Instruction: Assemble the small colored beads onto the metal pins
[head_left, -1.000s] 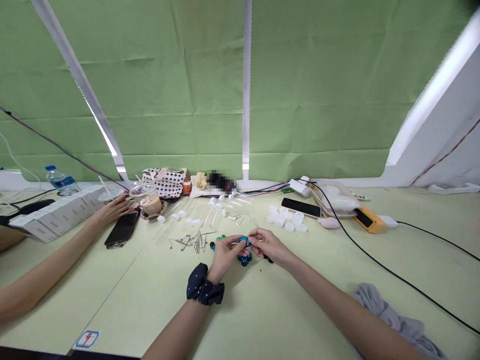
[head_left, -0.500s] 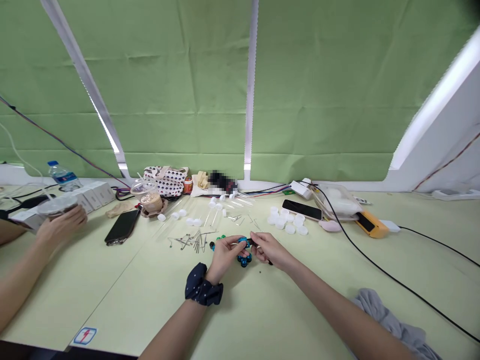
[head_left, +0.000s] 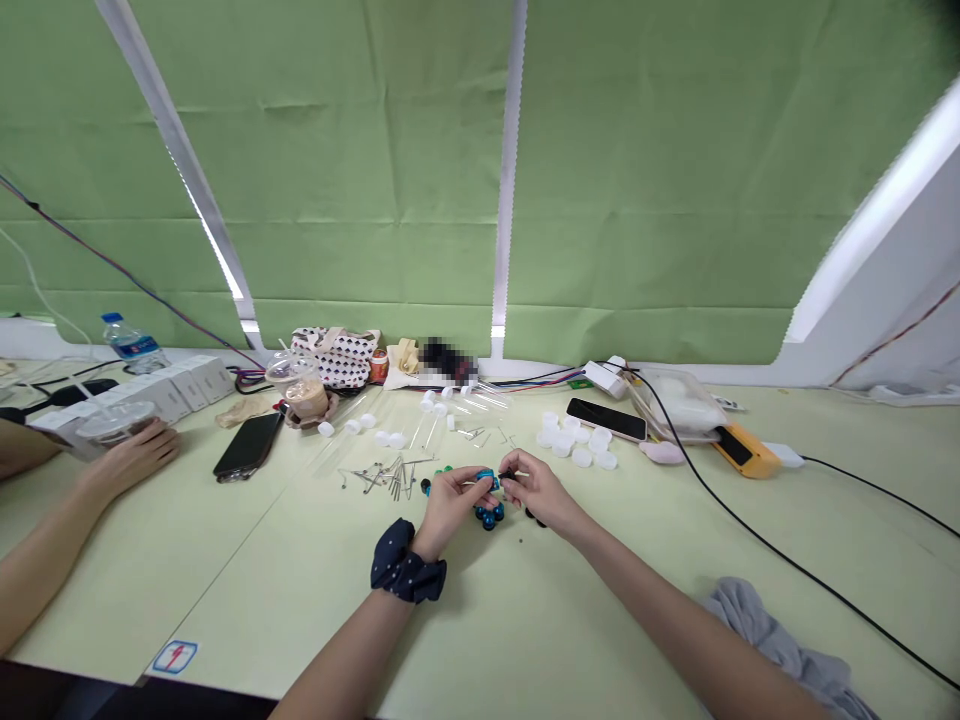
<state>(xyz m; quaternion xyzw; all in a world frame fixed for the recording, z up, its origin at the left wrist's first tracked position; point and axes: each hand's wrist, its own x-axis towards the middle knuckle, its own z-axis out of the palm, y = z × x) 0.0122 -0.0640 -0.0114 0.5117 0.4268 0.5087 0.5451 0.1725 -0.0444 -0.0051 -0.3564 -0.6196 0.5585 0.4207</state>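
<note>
My left hand (head_left: 448, 503), with a dark scrunchie (head_left: 406, 576) on the wrist, pinches a small blue bead (head_left: 486, 479) above the pale green table (head_left: 525, 620). My right hand (head_left: 541, 491) is closed on a small black bead (head_left: 506, 474) held right against the blue one. A few more blue beads (head_left: 489, 516) lie on the table just under my hands, and green ones (head_left: 444, 471) sit behind my left hand. A heap of metal pins (head_left: 384, 477) lies to the left of my hands.
Several white caps (head_left: 576, 444), clear tubes (head_left: 435, 420), two phones (head_left: 248, 445) (head_left: 606, 419), a cup of drink (head_left: 298, 389), a patterned pouch (head_left: 339, 354) and a black cable (head_left: 757, 530) are spread about. A grey cloth (head_left: 787, 640) lies at the right. Another person's hand (head_left: 131, 455) holds a lidded cup at the left.
The other person's hand left the phone area and drew back left with a lidded cup. My hands stayed together on the beads; the view shifted slightly.
</note>
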